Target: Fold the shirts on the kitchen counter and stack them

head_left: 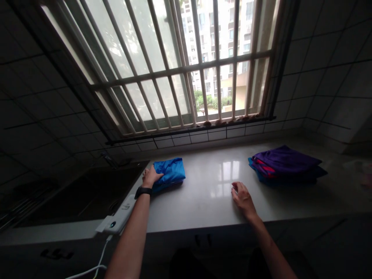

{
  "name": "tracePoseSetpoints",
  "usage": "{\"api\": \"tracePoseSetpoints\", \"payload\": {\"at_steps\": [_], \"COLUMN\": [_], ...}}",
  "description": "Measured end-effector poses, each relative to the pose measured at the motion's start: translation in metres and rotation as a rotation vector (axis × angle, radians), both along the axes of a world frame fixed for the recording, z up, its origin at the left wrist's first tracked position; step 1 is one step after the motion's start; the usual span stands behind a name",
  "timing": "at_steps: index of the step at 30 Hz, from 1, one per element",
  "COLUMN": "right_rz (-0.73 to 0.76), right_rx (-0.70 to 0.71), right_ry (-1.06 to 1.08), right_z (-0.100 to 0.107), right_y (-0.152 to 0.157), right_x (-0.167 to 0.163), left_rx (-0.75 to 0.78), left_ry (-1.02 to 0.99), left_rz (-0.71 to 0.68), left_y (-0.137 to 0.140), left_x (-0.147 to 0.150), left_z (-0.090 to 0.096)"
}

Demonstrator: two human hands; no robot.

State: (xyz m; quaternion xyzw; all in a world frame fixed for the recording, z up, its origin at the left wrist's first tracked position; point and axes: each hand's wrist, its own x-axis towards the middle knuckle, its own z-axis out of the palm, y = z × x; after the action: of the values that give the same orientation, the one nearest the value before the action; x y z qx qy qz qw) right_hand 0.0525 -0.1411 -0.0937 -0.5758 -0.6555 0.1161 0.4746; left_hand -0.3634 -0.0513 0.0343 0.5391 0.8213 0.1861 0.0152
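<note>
Touching blue cloth (171,169), just right of sink (87,190), with left hand (150,177); can't tell if clamped. Showing right hand (242,197) empty, fingers loosely apart. Judged already folded, like purple cloth (286,161) farther right; can't judge remainder.

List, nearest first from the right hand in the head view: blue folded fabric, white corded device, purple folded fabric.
1. Purple folded fabric: right of the right hand.
2. Blue folded fabric: left, touched by the left hand.
3. White corded device: farther left.
</note>
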Motion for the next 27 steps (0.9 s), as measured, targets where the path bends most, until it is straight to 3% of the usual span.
{"api": "tracePoseSetpoints", "payload": {"at_steps": [5,10,16,20,23,27], "right_rz": [0.002,-0.014,-0.027,-0.044,-0.049,-0.053], "right_rx": [-0.010,-0.016,-0.016,-0.003,0.000,0.000], "right_ry": [0.013,0.013,0.012,0.018,0.022,0.017], "right_z": [-0.001,0.000,0.002,0.002,0.003,0.004], "right_y": [0.000,-0.001,-0.001,0.001,0.002,0.002], "right_x": [0.001,0.000,-0.003,-0.004,-0.005,-0.006], "left_rx": [0.157,-0.007,0.011,0.012,-0.032,0.012], "left_ry": [0.181,0.177,0.202,0.184,0.128,0.038], "left_rz": [-0.198,-0.115,-0.128,-0.072,-0.033,-0.094], "left_y": [0.013,0.015,0.029,0.034,0.031,0.012], "left_x": [0.034,0.043,0.029,0.032,0.037,0.054], "left_z": [0.007,-0.027,-0.052,-0.048,-0.034,-0.016]}}
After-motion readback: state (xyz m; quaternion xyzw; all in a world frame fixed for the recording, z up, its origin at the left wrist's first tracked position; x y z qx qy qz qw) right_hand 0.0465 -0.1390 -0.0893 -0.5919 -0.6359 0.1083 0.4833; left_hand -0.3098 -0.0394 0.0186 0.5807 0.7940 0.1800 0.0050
